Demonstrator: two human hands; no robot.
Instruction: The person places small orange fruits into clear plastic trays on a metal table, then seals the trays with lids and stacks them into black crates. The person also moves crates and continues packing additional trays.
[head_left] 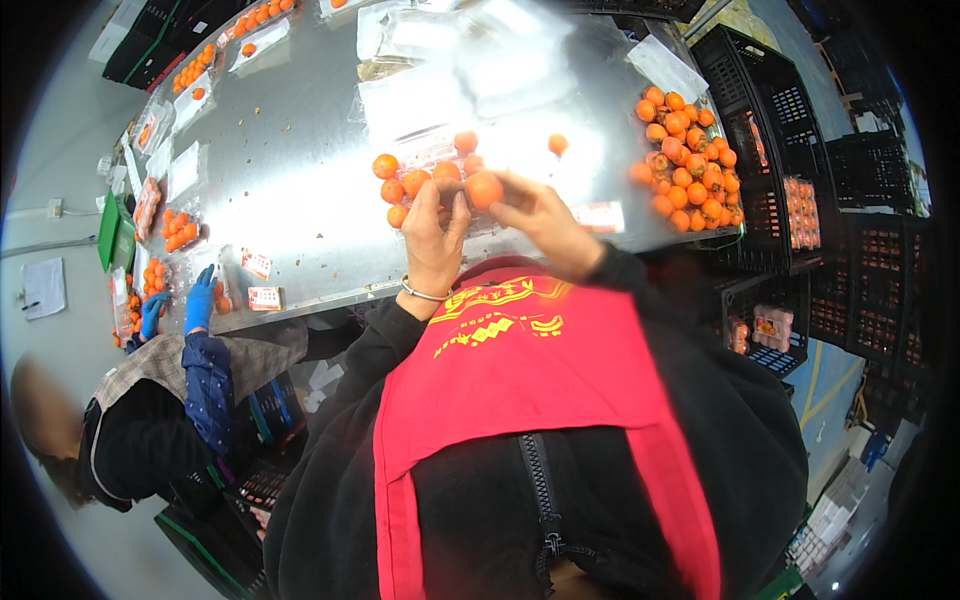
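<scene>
Just above the near edge of the metal table, my right hand (548, 225) grips an orange persimmon (484, 190) between thumb and fingers. Close against its left side is my left hand (434, 240), with thumb and fingers pinched together; whatever they hold, if anything, is hidden. Behind and beside my hands, several persimmons (416, 182) sit in rows on what looks like clear plastic packing, partly covered by my fingers. A single persimmon (557, 145) lies apart on the table, beyond my right hand.
A large heap of persimmons (690, 165) covers the table's right end, beside black crates (760, 130). Flat clear bags (420, 100) lie at the back. To the left, a co-worker's blue-gloved hand (200, 300) is among packed fruit. Small printed cards (264, 298) lie near the edge.
</scene>
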